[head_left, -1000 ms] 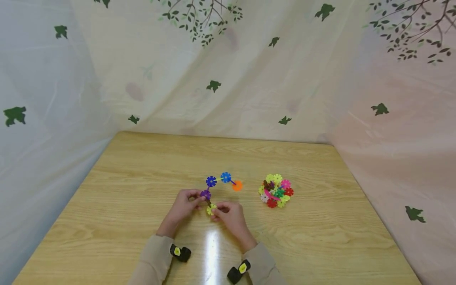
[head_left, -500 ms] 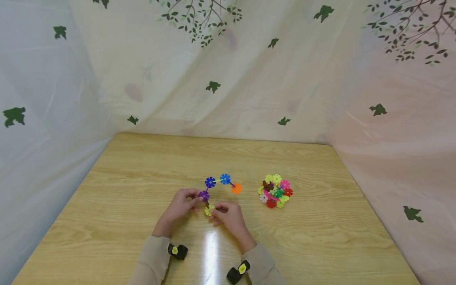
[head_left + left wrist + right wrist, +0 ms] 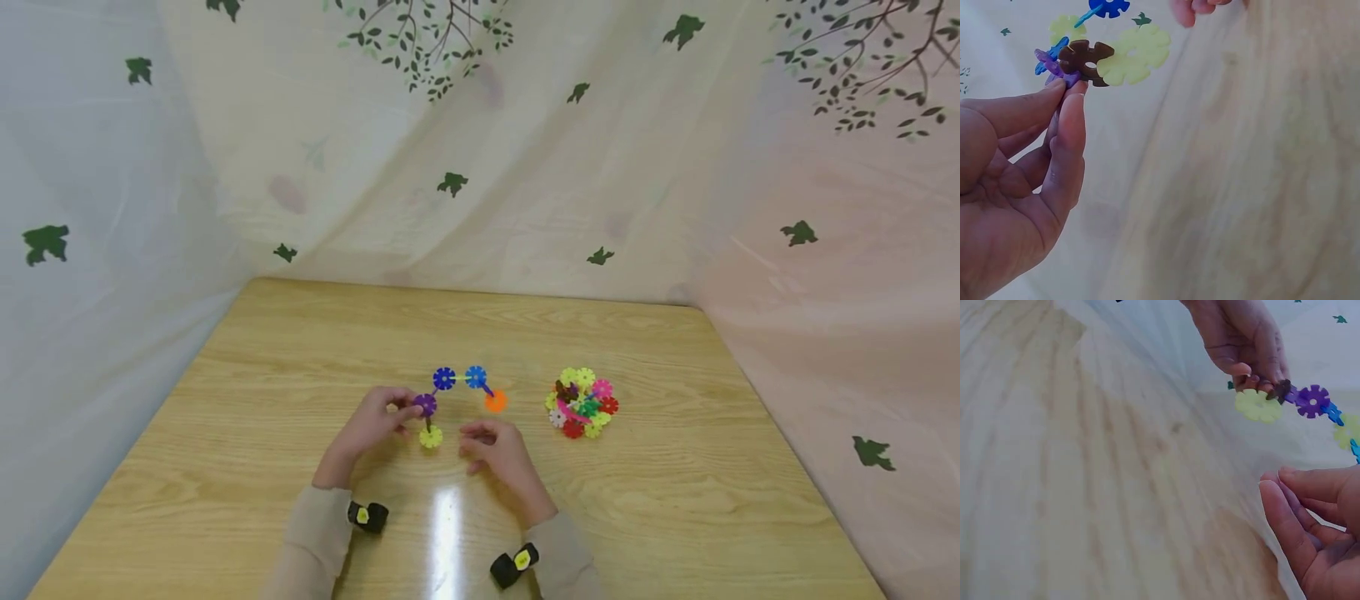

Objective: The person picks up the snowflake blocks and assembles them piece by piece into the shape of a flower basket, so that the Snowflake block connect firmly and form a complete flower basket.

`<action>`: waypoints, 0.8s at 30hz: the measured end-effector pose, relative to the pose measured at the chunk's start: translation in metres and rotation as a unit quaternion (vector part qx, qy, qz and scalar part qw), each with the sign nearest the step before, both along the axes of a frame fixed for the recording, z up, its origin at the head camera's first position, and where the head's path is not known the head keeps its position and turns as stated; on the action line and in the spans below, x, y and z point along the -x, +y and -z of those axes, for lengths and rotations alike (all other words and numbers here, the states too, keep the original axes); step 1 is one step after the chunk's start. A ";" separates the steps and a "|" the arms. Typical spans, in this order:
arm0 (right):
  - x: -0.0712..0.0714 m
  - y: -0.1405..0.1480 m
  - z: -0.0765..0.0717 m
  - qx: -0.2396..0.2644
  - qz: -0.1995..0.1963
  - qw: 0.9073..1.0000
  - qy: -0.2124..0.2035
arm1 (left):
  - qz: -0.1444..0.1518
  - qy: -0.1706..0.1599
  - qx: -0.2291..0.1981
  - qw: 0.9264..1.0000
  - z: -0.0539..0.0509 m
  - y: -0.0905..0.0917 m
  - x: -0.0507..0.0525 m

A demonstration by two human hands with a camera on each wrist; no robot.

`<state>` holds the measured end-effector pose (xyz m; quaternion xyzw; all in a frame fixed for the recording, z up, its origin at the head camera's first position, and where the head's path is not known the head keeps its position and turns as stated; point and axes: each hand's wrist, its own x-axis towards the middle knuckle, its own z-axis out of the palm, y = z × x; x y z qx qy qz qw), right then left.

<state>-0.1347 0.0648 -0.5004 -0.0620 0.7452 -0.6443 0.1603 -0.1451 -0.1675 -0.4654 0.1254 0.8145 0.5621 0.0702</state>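
A chain of interlocking plastic snowflake discs arches above the table in the head view. My left hand (image 3: pixel 375 425) pinches its purple disc (image 3: pixel 425 405) between thumb and fingertips. From there a brown disc (image 3: pixel 1074 57) joins a pale yellow disc (image 3: pixel 431 437) at the near end. The other way, a dark blue disc (image 3: pixel 444 378) and a lighter blue disc (image 3: pixel 476 377) lead to an orange disc (image 3: pixel 496 401) at the far end. Apart from the chain, my right hand (image 3: pixel 502 457) has its fingers loosely bent, with nothing between them in the right wrist view.
Right of the chain, a heap of multicoloured snowflake discs (image 3: pixel 592 421) lies on the wooden table (image 3: pixel 300 333). Pale cloth with printed leaves (image 3: pixel 525 208) hangs behind the table and at both sides. Black bands with cameras (image 3: pixel 367 517) are on both wrists.
My right hand has let go of the pale yellow disc and moved right. My left hand, still pinching the purple disc, has shifted slightly left and away from me, carrying the chain.
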 end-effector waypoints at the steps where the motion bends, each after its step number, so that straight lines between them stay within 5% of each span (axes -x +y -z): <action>1: 0.002 0.004 -0.001 0.002 0.009 1.000 0.000 | 0.001 0.000 0.002 1.000 -0.002 -0.001 0.000; 8: 0.009 0.023 -0.007 0.045 0.094 0.994 0.026 | 0.010 0.002 0.016 1.000 -0.012 -0.006 0.000; 19: 0.010 0.034 -0.021 0.063 0.136 0.987 0.051 | 0.032 0.015 0.009 0.999 -0.018 -0.004 0.002; 24: 0.010 0.037 -0.031 0.075 0.159 0.983 0.054 | 0.038 0.016 -0.026 0.999 -0.016 -0.001 0.001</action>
